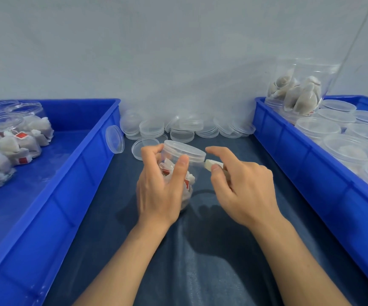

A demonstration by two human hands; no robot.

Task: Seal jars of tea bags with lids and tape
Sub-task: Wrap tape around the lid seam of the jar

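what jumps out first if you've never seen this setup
Dead centre, the left hand grips a clear lidded jar of tea bags over the dark cloth, while the right hand pinches a small pale strip beside its lid. Two bright blue crates flank them: the left crate holds open jars, the right crate lidded ones. Loose clear lids pile against the wall behind.

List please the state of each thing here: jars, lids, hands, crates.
Held jar: lid on, tea bags inside, tilted.
Left hand: grips the held jar.
Right hand: pinches a small white piece beside the jar lid.
Loose lids: piled by the wall, not on jars.
Left crate: holds open jars with tea bags.
Right crate: holds lidded jars; one jar on top, tilted.
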